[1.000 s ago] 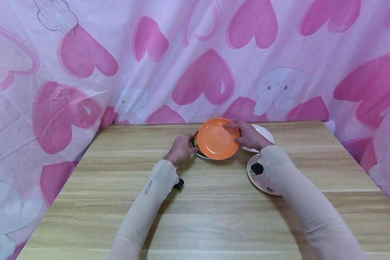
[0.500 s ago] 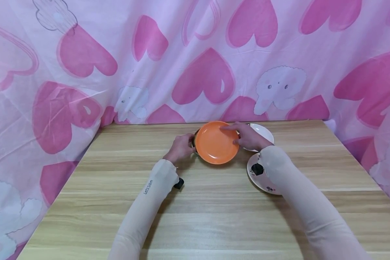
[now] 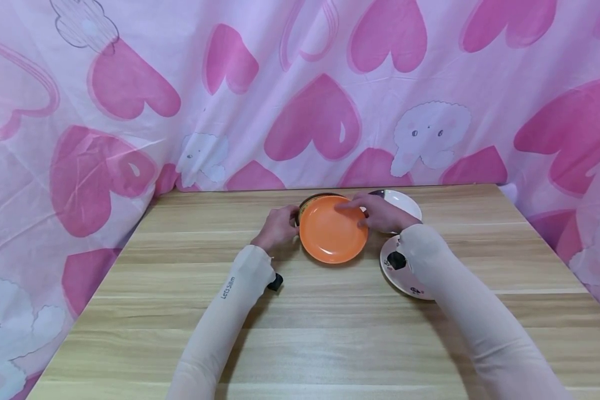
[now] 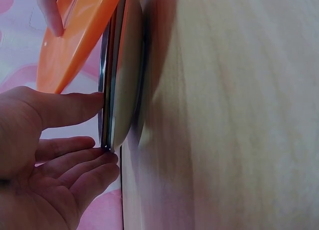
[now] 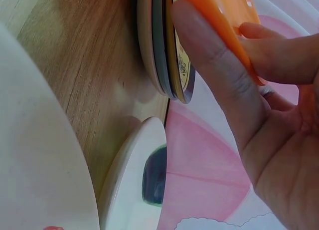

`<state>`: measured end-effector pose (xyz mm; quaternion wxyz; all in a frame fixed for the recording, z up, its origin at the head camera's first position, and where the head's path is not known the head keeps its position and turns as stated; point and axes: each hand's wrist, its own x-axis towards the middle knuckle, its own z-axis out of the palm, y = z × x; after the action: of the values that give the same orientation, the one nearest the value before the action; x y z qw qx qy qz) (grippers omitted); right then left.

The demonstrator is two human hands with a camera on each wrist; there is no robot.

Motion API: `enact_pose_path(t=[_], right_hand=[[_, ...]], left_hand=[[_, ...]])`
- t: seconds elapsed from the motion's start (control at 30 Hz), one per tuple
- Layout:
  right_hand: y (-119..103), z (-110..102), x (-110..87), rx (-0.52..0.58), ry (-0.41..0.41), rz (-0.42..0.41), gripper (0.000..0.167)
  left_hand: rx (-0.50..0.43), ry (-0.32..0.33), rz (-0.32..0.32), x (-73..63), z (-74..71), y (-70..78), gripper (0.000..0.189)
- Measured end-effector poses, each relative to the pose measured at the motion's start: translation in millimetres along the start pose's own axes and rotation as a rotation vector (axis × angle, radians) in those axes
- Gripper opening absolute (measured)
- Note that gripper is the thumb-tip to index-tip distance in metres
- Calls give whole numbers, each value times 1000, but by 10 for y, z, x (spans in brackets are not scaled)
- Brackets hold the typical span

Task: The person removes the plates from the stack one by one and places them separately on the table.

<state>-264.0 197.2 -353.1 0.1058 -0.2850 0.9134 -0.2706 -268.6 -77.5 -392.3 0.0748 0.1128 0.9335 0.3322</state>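
Observation:
An orange plate [image 3: 332, 236] is tilted above a stack of plates [image 4: 127, 75], apart from it at its near side. My right hand [image 3: 384, 215] pinches the orange plate's right edge, thumb beneath and fingers on its upper face. Most of the stack is hidden under it in the head view; the right wrist view shows a yellow patterned plate [image 5: 181, 70] among the stacked ones. At the stack's left edge my left hand [image 3: 278, 226] holds the rim, thumb on the upper side and fingers against the edge.
Right of the stack lies a white plate [image 3: 404, 204] with a dark patch. In front of it, partly under the right sleeve, is a pale pink plate [image 3: 402, 280] with small printed figures. The wooden table [image 3: 300, 333] ends at a pink heart-patterned curtain [image 3: 310, 122].
The orange plate has moved toward the person and slightly left in my right hand, uncovering the stack's far rim. My left hand has stayed at the stack's edge.

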Motion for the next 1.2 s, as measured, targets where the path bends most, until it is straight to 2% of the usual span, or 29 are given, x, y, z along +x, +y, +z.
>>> enact_pose_path(t=[0.33,0.63,0.8,1.0,1.2], right_hand=[[-10,-14,-10,39,-138,-9,63],[-31,-8,-42,98,-248,35,63],[-46,-3,-54,122,-287,65,63],[-65,12,-59,103,-323,60,63],[-97,21,-42,87,-379,2,66]], left_hand=[[-8,6,-21,-2,10,6,50],[-21,5,-41,-11,10,24,52],[-42,14,-29,-7,16,28,52],[-20,21,-2,-2,13,18,52],[-11,18,-3,-9,9,22,53]])
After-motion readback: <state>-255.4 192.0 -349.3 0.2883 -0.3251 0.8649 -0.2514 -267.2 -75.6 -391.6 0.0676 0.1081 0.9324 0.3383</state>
